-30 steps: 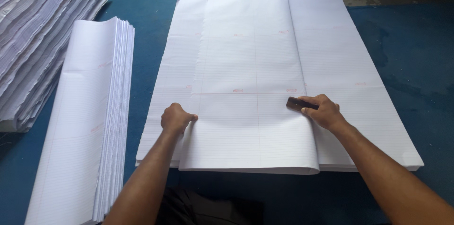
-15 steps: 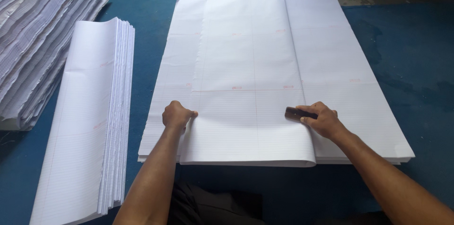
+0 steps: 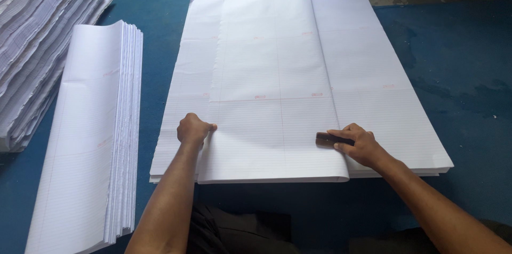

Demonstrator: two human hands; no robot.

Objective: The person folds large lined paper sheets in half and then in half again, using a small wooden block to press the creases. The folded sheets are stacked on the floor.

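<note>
**Both hands pinning a folded ruled sheet on the paper stack**

We see the left hand (image 3: 193,129) curled into a loose fist, knuckles pressed on the folded ruled sheet (image 3: 272,99), apparently to keep it from sliding; it grips nothing we can make out. The right hand (image 3: 358,143) is closed around a small dark flat tool (image 3: 326,139), held flat on the sheet near its right fold, likely for creasing. The folded sheet lies on top of the large stack of ruled sheets (image 3: 384,104), near edge rolled over at the front. Left of it sits a pile of folded sheets (image 3: 90,142), fold side facing away from the stack. Far left is a taller ragged paper pile (image 3: 37,35). All rests on a blue floor (image 3: 458,72).
</note>
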